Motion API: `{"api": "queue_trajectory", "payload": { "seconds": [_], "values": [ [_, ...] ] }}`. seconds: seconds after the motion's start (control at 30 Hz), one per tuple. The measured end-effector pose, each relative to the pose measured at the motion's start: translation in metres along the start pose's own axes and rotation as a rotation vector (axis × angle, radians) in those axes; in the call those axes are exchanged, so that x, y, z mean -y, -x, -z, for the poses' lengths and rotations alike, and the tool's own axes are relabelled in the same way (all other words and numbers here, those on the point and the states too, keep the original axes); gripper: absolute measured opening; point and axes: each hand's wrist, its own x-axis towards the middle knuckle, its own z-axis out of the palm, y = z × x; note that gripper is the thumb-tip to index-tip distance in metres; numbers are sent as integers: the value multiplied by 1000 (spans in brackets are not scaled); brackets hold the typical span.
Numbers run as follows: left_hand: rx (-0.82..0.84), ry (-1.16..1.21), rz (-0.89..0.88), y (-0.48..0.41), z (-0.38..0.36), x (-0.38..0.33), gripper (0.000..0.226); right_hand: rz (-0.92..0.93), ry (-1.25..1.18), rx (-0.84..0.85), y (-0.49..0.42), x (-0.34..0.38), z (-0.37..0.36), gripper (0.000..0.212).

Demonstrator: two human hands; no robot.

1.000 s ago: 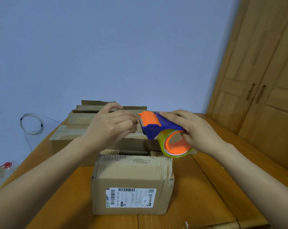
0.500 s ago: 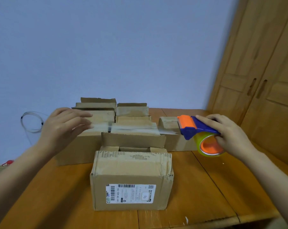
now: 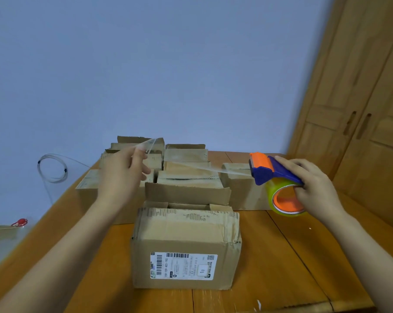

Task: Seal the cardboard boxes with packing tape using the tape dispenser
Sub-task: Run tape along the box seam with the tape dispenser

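One box [image 3: 186, 245] sits near you on the table [image 3: 292, 256], with a group of boxes [image 3: 188, 177] directly behind it. Above that group the tape strip [image 3: 202, 169] spans from your left hand [image 3: 125, 175], at left, to the tape dispenser [image 3: 273, 173] in your right hand [image 3: 314, 188], at right.

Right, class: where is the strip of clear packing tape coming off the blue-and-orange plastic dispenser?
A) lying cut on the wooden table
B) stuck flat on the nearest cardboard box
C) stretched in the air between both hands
C: the clear tape strip spans the air from the left hand, which pinches its end, to the blue-and-orange dispenser gripped by the right hand.
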Motion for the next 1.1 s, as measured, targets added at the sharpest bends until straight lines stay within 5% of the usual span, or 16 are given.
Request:
{"api": "queue_trajectory", "payload": {
  "seconds": [0.27, 0.57, 0.8, 1.1],
  "values": [
    [178, 318, 232, 21, -35, -13, 54, -2, -49, -70, -3, 13, -9, 76],
    [328, 30, 131, 55, -34, -5, 61, -31, -116, -98, -2, 18, -11, 73],
    [191, 194, 262, 62, -39, 9, 58, -5, -106, -58, 2, 17, -19, 74],
    [76, 499, 553, 55, -36, 13, 86, 26, -58, -27, 17, 15, -32, 75]
  ]
}}
